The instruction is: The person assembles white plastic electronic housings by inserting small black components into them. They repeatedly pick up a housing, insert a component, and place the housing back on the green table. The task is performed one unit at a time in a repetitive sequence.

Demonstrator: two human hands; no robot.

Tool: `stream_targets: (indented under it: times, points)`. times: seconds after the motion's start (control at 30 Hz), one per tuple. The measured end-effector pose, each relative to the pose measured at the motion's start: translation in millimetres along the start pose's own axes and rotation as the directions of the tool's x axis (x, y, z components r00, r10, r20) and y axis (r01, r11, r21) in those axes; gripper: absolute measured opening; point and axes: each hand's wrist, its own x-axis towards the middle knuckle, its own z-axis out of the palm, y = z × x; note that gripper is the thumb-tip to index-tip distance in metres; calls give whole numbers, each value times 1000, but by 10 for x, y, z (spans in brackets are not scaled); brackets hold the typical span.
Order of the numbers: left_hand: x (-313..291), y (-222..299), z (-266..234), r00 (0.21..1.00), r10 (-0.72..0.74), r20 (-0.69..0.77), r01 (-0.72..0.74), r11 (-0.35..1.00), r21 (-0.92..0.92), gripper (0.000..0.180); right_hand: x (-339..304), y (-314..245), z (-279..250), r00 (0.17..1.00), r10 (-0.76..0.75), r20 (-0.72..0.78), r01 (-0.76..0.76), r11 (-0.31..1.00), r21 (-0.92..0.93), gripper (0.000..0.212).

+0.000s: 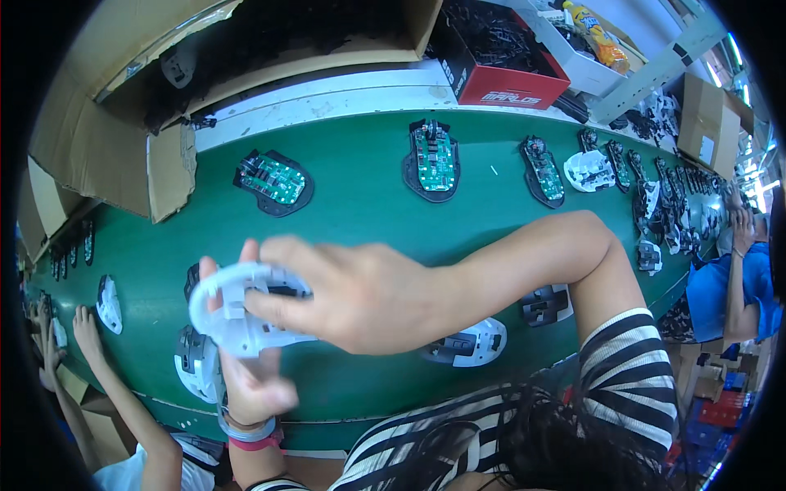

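A white plastic mouse shell (237,331) is held up over the green bench, its ribbed inside showing. My right hand (368,295) reaches across from the right and grips it, thumb and fingers closed on its edge. Below and behind the shell is my left hand (258,385), blurred; its fingers go round the back and are partly hidden, with fingertips showing past the far edge. Beside my left wrist lies a white-and-black mouse shell (196,364). Another mouse shell (471,344) rests under my right forearm, and a dark-topped shell (547,304) sits near my elbow.
Black mouse bases with green circuit boards (282,182) stand in a row along the far side. A cardboard box (106,155) is at the far left, a red box (512,69) of black parts at the back. Co-workers' hands (86,327) show at left and right.
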Motion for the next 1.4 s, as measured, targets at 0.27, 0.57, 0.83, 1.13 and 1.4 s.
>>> stream_targets:
  times: [0.27, 0.57, 0.83, 1.13, 1.4]
  points:
    - [-138, -63, -379, 957, -280, 74, 278, 960, 34, 117, -49, 619, -762, 957, -275, 97, 290, 924, -248, 32]
    - [83, 82, -73, 929, -370, -10, 368, 918, 148, 101, -460, 3397, -2068, 748, 656, -100, -432, 367, -824, 27]
    - [115, 146, -121, 952, -306, 1, 294, 915, 275, 73, -69, 1657, -1656, 785, 587, -196, -563, 809, 169, 24]
    - [117, 181, -259, 987, -155, 39, 125, 903, 410, 68, 579, 126, -275, 891, 327, 316, -448, 752, 484, 8]
    - [95, 191, -347, 995, -79, 57, 47, 897, 440, 74, 545, 158, -9, 983, 48, 178, -118, 906, 407, 19]
